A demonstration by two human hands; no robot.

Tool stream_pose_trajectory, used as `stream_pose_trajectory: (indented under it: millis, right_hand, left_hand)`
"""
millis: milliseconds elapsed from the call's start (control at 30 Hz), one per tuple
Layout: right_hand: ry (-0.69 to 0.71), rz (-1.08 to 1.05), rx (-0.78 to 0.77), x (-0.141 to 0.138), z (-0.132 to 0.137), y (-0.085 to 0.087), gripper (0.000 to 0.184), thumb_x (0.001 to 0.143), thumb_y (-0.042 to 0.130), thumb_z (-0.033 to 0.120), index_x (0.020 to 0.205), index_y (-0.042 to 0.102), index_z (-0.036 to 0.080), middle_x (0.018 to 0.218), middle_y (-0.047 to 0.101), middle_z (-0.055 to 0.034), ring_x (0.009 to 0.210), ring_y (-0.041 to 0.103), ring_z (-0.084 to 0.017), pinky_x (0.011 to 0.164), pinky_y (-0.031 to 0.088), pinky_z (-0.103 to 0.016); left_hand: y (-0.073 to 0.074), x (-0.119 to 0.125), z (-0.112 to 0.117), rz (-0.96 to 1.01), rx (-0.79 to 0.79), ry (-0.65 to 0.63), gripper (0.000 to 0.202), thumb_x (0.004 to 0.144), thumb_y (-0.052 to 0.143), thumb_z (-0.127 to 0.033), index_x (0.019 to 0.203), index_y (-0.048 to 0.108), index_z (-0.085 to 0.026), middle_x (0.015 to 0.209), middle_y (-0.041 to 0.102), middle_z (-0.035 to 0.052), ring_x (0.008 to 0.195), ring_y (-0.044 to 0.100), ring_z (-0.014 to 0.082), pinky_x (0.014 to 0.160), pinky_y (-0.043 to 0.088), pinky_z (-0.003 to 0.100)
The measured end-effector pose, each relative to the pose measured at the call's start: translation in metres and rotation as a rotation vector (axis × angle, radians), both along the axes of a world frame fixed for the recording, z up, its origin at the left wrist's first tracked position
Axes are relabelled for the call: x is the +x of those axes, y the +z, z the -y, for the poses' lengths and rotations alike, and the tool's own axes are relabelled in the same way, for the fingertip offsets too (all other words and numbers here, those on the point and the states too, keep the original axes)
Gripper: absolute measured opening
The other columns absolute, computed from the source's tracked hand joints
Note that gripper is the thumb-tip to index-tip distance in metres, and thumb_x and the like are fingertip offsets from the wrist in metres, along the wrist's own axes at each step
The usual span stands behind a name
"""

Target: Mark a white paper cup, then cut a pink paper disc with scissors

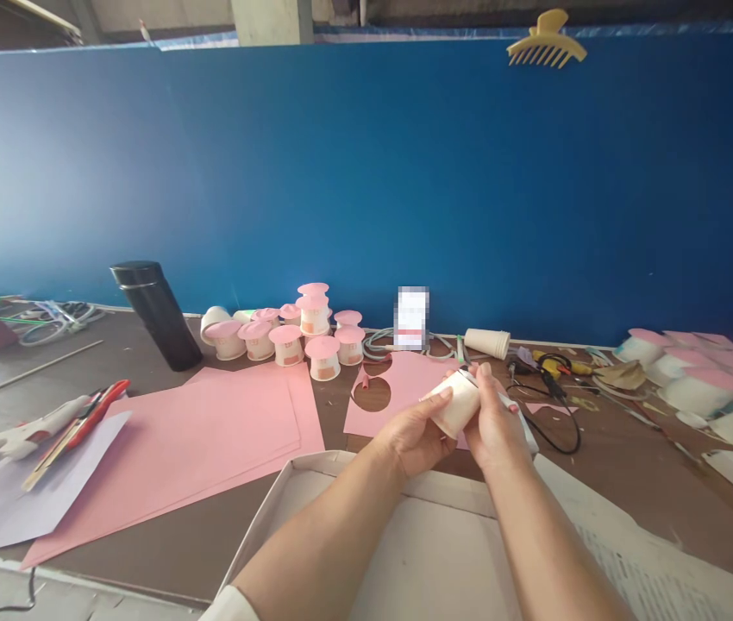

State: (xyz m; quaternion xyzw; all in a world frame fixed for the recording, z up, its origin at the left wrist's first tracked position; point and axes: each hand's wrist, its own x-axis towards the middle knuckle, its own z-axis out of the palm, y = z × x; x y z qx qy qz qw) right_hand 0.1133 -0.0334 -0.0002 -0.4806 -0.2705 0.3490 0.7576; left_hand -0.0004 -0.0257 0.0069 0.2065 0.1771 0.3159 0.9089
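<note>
A small white paper cup [455, 405] is held tilted between both my hands, above the front edge of a pink sheet with a round hole [398, 373]. My left hand [419, 438] wraps the cup's left side, thumb along its wall. On the other side my right hand [494, 418] has its fingers closed at the cup's upper end, where a thin dark line shows. Whether the right fingers also pinch something small is hidden. Below my forearms lies an open shallow white box [431, 539].
Several paper cups with pink discs [323, 355] stand along the blue wall [366, 172], more at right [696, 388]. A black bottle [159, 315], pink sheets [211, 423], a red cutter [98, 414], a white glue gun [23, 431] and cables [557, 388] are around.
</note>
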Motion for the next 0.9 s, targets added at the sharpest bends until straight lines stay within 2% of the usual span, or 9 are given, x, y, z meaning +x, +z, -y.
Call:
stream_pose_trajectory:
  millis: [100,200,300,367,467,600,733,900]
  right_hand:
    - [-0.036,-0.023,-0.021,0.005,-0.003,-0.006,0.044,0.077,0.06,0.061,0.097,0.057,0.022,0.086,0.073,-0.004,0.075,0.07,-0.021,0.06,0.055,-0.032]
    - [-0.126,0.083,-0.036,0.01,-0.005,-0.012,0.042,0.078,0.059,0.058,0.098,0.058,0.021,0.082,0.071,-0.0032,0.074,0.07,-0.02,0.059,0.055,-0.031]
    - [-0.299,0.249,0.001,0.013,0.0,-0.01,0.043,0.081,0.059,0.054,0.11,0.057,0.022,0.088,0.071,-0.0036,0.081,0.069,-0.019,0.07,0.055,-0.033]
    - [-0.359,0.36,0.029,0.01,0.007,-0.003,0.045,0.084,0.056,0.051,0.118,0.056,0.021,0.095,0.07,-0.0062,0.084,0.068,-0.019,0.075,0.054,-0.035]
    - [-0.325,0.573,-0.031,-0.001,0.021,0.01,0.047,0.088,0.05,0.05,0.125,0.058,0.021,0.092,0.07,-0.0079,0.075,0.066,-0.019,0.071,0.053,-0.036]
    - [-0.346,0.833,-0.002,-0.014,0.033,0.018,0.047,0.089,0.049,0.05,0.124,0.062,0.022,0.094,0.07,-0.0095,0.08,0.065,-0.022,0.073,0.051,-0.038]
    - [-0.386,0.896,0.067,-0.018,0.035,0.016,0.038,0.089,0.051,0.045,0.111,0.069,0.02,0.089,0.071,-0.0094,0.073,0.065,-0.02,0.069,0.053,-0.036]
    - [-0.331,0.872,0.069,-0.02,0.035,0.016,0.03,0.086,0.057,0.042,0.096,0.069,0.017,0.08,0.071,-0.0091,0.064,0.065,-0.018,0.059,0.053,-0.031]
  left_hand:
    - [-0.001,0.003,0.004,0.016,0.091,0.02,0.049,0.063,0.079,-0.014,0.11,0.065,-0.018,0.104,0.068,0.0062,0.081,0.062,0.0118,0.054,0.038,0.017]
    - [0.0,0.006,0.005,-0.044,0.076,0.096,0.044,0.063,0.076,-0.009,0.106,0.067,-0.015,0.103,0.069,0.0076,0.08,0.062,0.0122,0.053,0.039,0.017]
    - [0.0,0.007,0.003,-0.058,0.02,0.183,0.039,0.065,0.075,-0.01,0.103,0.066,-0.014,0.102,0.068,0.0067,0.078,0.061,0.0104,0.055,0.042,0.016]
    - [-0.001,0.007,0.0,-0.045,-0.019,0.234,0.038,0.066,0.075,-0.011,0.103,0.066,-0.015,0.102,0.068,0.0056,0.078,0.061,0.0093,0.056,0.043,0.015]
    - [-0.003,0.007,-0.003,-0.035,-0.069,0.288,0.036,0.067,0.075,-0.012,0.101,0.065,-0.016,0.099,0.067,0.0048,0.079,0.061,0.009,0.056,0.043,0.014]
    - [-0.003,0.007,-0.007,-0.003,-0.077,0.344,0.033,0.068,0.074,-0.013,0.099,0.066,-0.016,0.098,0.067,0.0054,0.081,0.062,0.01,0.059,0.045,0.015]
    - [-0.001,0.006,-0.009,-0.004,-0.086,0.38,0.031,0.068,0.074,-0.012,0.098,0.066,-0.015,0.1,0.067,0.0062,0.082,0.062,0.0108,0.059,0.044,0.016]
    - [-0.002,0.007,-0.01,0.015,-0.078,0.372,0.03,0.068,0.073,-0.012,0.097,0.067,-0.014,0.098,0.067,0.0055,0.079,0.061,0.0098,0.06,0.044,0.016]
